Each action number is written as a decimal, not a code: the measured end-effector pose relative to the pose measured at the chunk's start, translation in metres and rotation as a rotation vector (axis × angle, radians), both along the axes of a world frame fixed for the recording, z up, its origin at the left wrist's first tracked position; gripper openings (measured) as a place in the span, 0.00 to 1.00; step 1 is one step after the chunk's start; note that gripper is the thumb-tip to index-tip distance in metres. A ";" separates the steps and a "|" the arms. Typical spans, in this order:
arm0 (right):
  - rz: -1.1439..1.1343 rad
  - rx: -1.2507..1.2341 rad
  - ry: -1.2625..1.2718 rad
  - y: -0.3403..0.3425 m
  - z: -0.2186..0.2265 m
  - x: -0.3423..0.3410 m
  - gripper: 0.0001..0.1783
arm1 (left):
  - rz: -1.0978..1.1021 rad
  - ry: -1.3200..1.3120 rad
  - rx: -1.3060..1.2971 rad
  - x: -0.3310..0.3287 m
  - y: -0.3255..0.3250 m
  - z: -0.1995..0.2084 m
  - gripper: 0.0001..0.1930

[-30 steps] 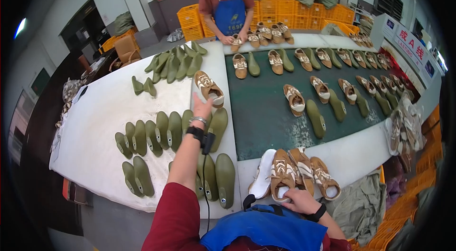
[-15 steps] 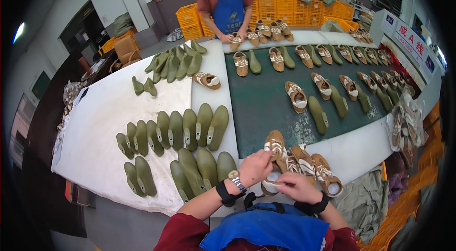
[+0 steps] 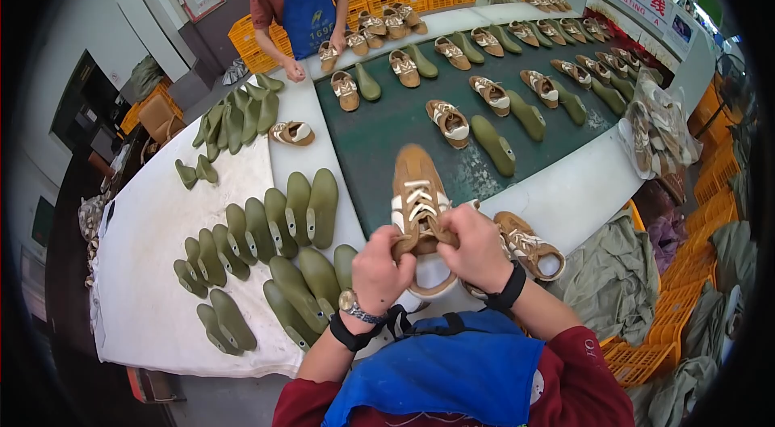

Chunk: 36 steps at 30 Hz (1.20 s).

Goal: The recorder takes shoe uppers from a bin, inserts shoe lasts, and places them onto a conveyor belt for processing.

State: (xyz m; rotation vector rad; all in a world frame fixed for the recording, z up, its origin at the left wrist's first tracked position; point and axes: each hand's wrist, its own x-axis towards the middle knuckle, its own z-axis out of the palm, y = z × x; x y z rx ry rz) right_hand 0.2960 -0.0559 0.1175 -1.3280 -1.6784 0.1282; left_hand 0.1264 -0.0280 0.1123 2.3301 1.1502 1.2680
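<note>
Gripped from both sides, a tan shoe upper with white laces is held toe-away above the near edge of the white table. Its heel end is clasped by the left hand and the right hand, fingers pressed around it. Green shoe lasts are lined up just left; another tan shoe lies beside the right hand.

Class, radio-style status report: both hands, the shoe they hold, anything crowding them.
Left hand and right hand both gripping the tan shoe upper, toe pointing away. Second tan upper beside right hand. Green shoe lasts crowd the left wrist.
</note>
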 end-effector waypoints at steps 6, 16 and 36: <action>0.172 0.063 0.000 -0.004 0.001 -0.001 0.18 | 0.076 -0.324 -0.155 -0.009 -0.001 0.006 0.17; 0.139 0.121 -0.017 -0.007 0.005 -0.012 0.10 | 0.063 -0.202 0.134 -0.006 -0.011 0.019 0.18; 0.294 -0.050 0.230 -0.007 -0.014 -0.009 0.10 | -0.184 -0.045 -0.057 -0.012 0.004 0.011 0.17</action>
